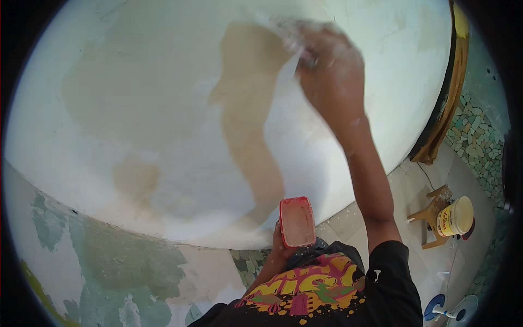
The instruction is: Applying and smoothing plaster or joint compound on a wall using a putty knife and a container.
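My right hand (329,62) is raised against the large pale wall (180,125), its fingers closed round a white-smeared putty knife (275,27). Motion blurs the blade, so its exact outline cannot be made out. Low in front of my body, my left hand (279,242) grips a red rectangular tub (297,222) from its left side; most of those fingers are hidden behind it. Pinkish-white paste shows inside the tub. A long tan streak runs down the wall from beside the right hand toward the tub, and a smaller tan patch (136,179) lies lower left.
At lower left, another wall (128,270) has patchy green and white paint. A yellow-and-white bucket (456,216) stands on a small wooden stool (430,215) to the right. Brown boards (449,103) edge the wall's right side; a blue-and-white fan-like object (449,313) sits at lower right.
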The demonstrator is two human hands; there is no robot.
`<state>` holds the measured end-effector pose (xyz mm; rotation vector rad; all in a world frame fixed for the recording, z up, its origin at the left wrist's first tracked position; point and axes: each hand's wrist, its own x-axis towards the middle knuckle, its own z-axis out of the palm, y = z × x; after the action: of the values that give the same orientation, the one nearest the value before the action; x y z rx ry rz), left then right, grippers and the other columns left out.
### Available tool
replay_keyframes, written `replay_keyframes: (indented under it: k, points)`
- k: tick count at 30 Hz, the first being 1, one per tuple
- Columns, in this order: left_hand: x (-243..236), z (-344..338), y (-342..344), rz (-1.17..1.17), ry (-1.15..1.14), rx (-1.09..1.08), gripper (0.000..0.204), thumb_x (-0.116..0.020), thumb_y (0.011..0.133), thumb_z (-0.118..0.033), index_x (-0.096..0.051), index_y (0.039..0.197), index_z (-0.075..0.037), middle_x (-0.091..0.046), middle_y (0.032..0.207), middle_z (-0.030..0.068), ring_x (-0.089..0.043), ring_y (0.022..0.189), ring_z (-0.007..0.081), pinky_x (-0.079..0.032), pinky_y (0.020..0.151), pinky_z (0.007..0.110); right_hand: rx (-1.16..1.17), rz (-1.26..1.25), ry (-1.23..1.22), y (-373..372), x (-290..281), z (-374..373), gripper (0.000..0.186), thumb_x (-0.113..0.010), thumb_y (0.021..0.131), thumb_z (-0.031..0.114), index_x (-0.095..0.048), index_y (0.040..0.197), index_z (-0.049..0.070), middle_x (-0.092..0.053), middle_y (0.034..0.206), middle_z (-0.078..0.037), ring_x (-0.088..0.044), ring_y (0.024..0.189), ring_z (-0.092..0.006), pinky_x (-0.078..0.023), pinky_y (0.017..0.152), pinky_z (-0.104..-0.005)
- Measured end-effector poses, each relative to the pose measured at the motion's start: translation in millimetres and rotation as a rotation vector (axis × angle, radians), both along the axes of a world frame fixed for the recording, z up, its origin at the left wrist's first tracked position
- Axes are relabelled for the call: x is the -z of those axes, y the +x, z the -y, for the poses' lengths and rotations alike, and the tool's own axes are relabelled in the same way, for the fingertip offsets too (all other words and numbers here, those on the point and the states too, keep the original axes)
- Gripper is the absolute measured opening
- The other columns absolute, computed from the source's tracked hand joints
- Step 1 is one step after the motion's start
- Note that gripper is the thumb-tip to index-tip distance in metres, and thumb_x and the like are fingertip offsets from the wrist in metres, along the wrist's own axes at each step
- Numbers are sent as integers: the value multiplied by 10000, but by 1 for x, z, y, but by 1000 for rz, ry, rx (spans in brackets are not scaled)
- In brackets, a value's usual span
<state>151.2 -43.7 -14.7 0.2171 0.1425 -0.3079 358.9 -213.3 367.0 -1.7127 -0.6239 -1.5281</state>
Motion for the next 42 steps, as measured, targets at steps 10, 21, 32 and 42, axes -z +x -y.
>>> replay_keyframes:
  k: [10,21,32,42]
  points:
    - [17,0,-21,-43,-50,-10,628,-493,980,-514,-456,1455,-105,-561,1405,144,-578,1248,355,-477,1025,598,10,-123,-151,-25,24,-39,400,-738,686,54,-736,1078,138,-681,987,-83,-640,907,-325,-541,770,-437]
    - [17,9,-10,-69,-30,-24,656,-561,943,-522,-465,1450,-118,-570,1391,143,-592,1228,364,-497,990,620,-61,-358,46,7,-67,20,295,-627,873,28,-702,1157,3,-704,1076,-193,-654,1021,-320,-506,972,-466]
    - [34,-4,-30,-60,58,-41,696,-491,968,-549,-406,1486,-92,-525,1437,159,-557,1266,370,-477,1022,599,-254,-253,-528,-46,28,-42,346,-727,738,130,-701,1083,132,-663,1201,-51,-602,1138,-265,-504,923,-438]
    - [44,-9,-38,-71,-27,-44,746,-574,918,-554,-412,1478,-88,-536,1419,157,-556,1263,374,-480,990,638,44,199,-210,62,-31,37,391,-767,628,33,-717,1010,100,-689,993,-77,-630,921,-345,-538,804,-426]
